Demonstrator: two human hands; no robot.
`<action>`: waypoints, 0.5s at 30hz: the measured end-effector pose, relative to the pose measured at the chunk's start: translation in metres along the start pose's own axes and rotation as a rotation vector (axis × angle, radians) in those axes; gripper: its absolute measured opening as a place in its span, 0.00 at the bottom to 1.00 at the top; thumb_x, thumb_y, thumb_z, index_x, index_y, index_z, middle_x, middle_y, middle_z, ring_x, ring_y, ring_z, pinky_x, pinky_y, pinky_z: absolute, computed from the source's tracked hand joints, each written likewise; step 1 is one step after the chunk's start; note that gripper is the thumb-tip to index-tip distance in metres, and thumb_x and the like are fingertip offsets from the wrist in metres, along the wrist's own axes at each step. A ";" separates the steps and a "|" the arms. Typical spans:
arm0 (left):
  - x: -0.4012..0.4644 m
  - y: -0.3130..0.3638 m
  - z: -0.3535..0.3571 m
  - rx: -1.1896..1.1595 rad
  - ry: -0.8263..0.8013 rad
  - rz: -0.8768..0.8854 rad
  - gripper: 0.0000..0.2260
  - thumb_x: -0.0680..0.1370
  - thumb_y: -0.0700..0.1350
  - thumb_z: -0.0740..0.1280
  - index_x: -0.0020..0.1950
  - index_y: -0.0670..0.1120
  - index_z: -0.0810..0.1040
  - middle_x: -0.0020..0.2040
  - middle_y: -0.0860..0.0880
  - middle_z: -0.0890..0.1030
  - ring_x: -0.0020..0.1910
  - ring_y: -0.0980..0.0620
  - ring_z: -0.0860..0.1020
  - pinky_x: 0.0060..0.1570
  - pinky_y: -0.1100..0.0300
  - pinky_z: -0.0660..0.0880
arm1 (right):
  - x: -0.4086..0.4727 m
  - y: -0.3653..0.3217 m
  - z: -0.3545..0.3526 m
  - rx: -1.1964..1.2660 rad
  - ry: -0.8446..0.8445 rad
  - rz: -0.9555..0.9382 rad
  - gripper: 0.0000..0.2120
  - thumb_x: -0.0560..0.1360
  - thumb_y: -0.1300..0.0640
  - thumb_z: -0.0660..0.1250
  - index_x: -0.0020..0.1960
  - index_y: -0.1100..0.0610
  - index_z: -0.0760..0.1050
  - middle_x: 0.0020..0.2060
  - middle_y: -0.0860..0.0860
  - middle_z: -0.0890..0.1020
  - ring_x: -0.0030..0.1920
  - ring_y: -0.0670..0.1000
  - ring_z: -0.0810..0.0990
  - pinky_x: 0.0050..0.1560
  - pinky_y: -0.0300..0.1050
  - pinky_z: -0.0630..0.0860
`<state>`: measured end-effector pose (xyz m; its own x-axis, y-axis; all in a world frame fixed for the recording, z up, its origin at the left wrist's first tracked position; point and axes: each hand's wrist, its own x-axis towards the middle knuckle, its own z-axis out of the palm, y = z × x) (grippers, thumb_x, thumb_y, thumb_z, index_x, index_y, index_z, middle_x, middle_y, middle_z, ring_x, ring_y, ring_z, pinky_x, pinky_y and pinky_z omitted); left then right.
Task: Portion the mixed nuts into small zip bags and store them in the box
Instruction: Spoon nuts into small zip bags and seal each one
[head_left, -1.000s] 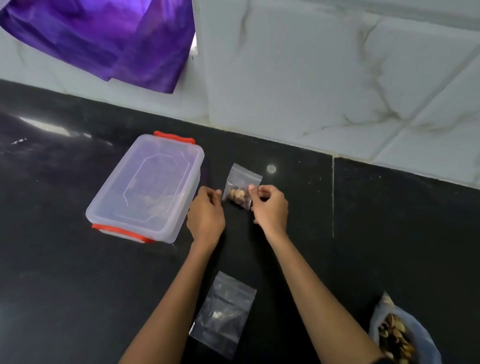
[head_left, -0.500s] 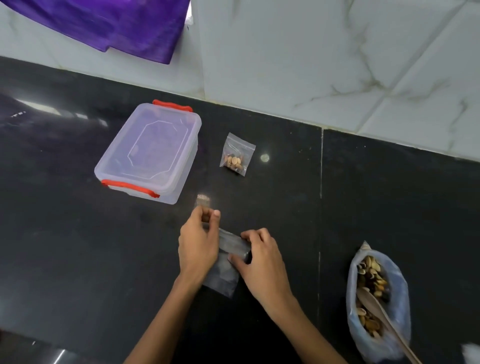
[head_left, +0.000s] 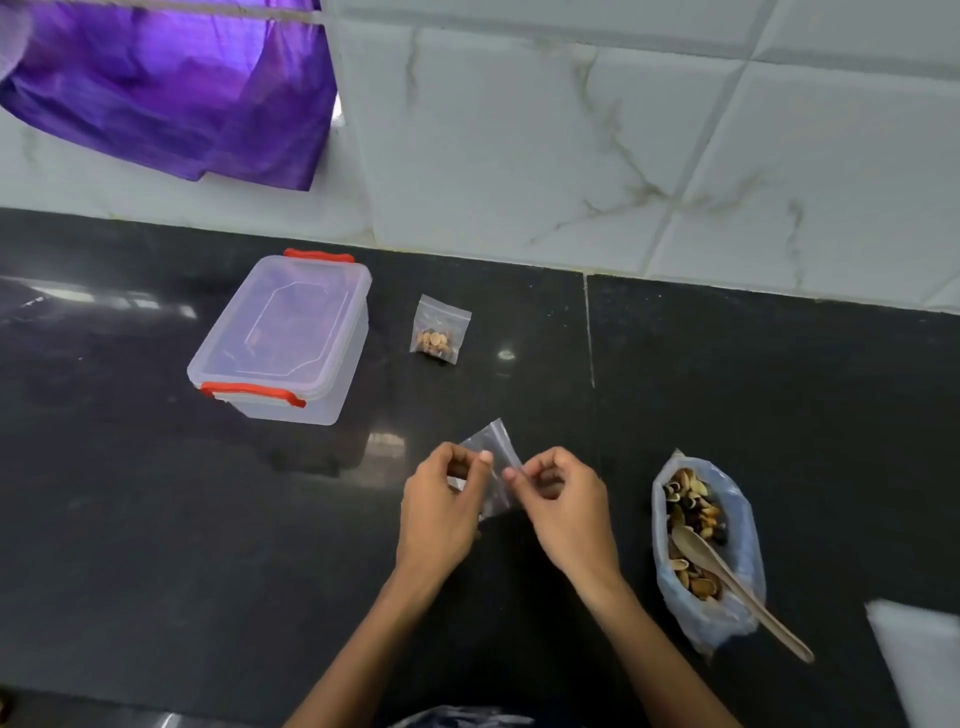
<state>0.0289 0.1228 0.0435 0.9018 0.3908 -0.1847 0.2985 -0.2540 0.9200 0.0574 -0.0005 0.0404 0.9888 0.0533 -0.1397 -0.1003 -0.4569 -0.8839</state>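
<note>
**Tiny zip bags + loose nuts = where this could get messy**

Both hands are up off the counter working an empty zip bag (head_left: 493, 457). The left hand (head_left: 441, 512) pinches one side of its top edge, the right hand (head_left: 563, 512) pinches the other side, fingers curled in tight on the plastic. Looks to me like the mouth is being pulled open for filling.

The risks as I see them:

- That film is thin and slippery. If one pinch slips, the seal probably snaps back shut or the bag drops onto the black counter (head_left: 156, 519).
- The spoon (head_left: 727, 577) sits in the nut bag (head_left: 711, 556) just off to the right, handle sticking out over the rim. Reaching for it means holding the little bag one-handed, and a floppy mouth plus a loaded spoon likely means nuts rolling everywhere.
- The nut bag itself is soft-sided, so a bump from the wrist could tip it.

Further out, one filled bag (head_left: 439, 332) lies beside the box (head_left: 285, 338), not in it, and the box's lid is still on with its red clips. Easy to forget that one, so I'd get the lid off soon.
</note>
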 end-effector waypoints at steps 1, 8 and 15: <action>-0.006 0.008 0.002 -0.034 -0.039 0.026 0.08 0.78 0.51 0.66 0.41 0.49 0.75 0.38 0.50 0.80 0.33 0.49 0.81 0.28 0.52 0.79 | -0.007 -0.003 -0.007 0.033 0.047 -0.015 0.06 0.72 0.52 0.72 0.41 0.51 0.76 0.35 0.46 0.81 0.38 0.40 0.80 0.38 0.33 0.76; -0.037 0.040 0.017 -0.215 -0.201 0.170 0.04 0.76 0.46 0.69 0.44 0.49 0.83 0.39 0.52 0.85 0.40 0.56 0.83 0.40 0.58 0.81 | -0.049 -0.016 -0.033 0.227 0.133 -0.082 0.05 0.72 0.62 0.71 0.40 0.55 0.76 0.34 0.48 0.83 0.38 0.41 0.83 0.37 0.32 0.77; -0.038 0.033 0.018 -0.120 -0.134 0.129 0.13 0.78 0.41 0.66 0.40 0.56 0.82 0.37 0.56 0.85 0.39 0.58 0.83 0.43 0.56 0.81 | -0.050 -0.005 -0.036 0.082 -0.080 -0.100 0.10 0.72 0.58 0.72 0.49 0.47 0.75 0.41 0.43 0.82 0.44 0.38 0.81 0.45 0.35 0.78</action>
<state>0.0104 0.0835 0.0742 0.9659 0.2387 -0.1001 0.1461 -0.1837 0.9721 0.0121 -0.0334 0.0676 0.9826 0.1669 -0.0816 -0.0139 -0.3719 -0.9282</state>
